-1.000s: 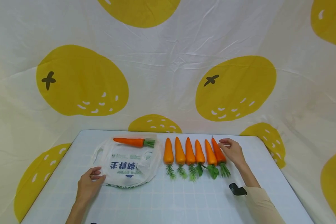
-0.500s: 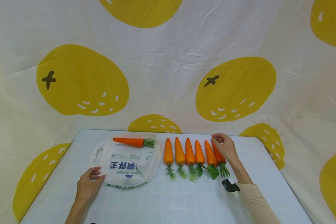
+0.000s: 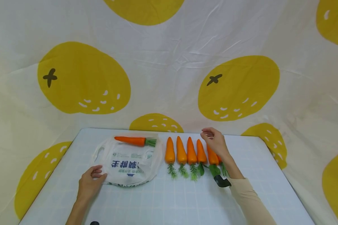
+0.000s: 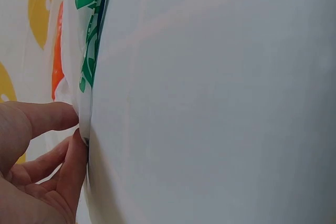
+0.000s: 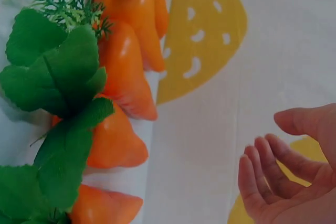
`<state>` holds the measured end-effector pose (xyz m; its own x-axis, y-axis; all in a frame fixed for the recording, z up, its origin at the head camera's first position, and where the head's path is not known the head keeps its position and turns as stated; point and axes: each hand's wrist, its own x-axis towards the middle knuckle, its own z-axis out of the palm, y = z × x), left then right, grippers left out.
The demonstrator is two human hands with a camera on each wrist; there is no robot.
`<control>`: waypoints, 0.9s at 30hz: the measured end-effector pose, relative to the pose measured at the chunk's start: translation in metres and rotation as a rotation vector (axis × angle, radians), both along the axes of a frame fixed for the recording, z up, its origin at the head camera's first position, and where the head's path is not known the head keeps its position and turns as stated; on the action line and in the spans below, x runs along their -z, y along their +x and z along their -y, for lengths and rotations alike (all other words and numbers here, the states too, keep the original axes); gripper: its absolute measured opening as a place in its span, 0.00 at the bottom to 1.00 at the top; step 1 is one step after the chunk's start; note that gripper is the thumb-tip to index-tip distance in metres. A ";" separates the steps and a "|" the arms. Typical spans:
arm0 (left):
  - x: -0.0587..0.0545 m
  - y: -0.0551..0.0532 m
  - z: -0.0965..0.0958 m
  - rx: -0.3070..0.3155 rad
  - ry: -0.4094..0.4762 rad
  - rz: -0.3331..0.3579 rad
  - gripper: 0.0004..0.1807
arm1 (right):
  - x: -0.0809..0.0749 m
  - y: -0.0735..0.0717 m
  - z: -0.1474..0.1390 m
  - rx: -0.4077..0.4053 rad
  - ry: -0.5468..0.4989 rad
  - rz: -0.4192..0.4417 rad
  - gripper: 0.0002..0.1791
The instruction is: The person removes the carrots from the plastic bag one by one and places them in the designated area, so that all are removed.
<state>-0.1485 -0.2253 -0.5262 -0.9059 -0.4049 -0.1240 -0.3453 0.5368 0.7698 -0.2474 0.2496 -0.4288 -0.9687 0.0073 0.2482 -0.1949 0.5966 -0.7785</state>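
My left hand [image 3: 90, 184] pinches the near left edge of a white plastic bag [image 3: 133, 178] lying flat; in the left wrist view, thumb and fingertips meet at the bag's green-printed edge [image 4: 88, 66]. An orange carrot [image 3: 130, 141] with a cut green top lies across the bag's far part, tip to the left. Several carrots [image 3: 181, 153] with leafy tops stand in a row right of the bag, tips away from me. Over the right end of this row is my right hand [image 3: 216, 143], fingers loosely bent and holding nothing; its arm partly hides the rightmost carrot [image 3: 220, 160].
Everything lies on a pale checked table [image 3: 169, 203]. Behind it hangs a white cloth [image 3: 163, 78] printed with large yellow fruit. A black fitting [image 3: 222, 181] sits at my right wrist, above the carrot leaves.
My right hand has moved left and away from me, from beside the rightmost carrot to above the row's right end. The left hand, bag and carrots stay put.
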 end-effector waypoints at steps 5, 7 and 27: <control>-0.001 0.000 -0.002 -0.009 0.002 0.005 0.26 | 0.002 -0.004 0.019 -0.028 -0.014 -0.026 0.15; -0.002 0.000 -0.002 -0.010 0.003 0.003 0.26 | 0.002 -0.005 0.028 -0.045 -0.028 -0.031 0.14; -0.004 0.002 -0.002 -0.012 0.014 -0.009 0.25 | 0.010 -0.011 0.108 -0.245 -0.042 -0.139 0.16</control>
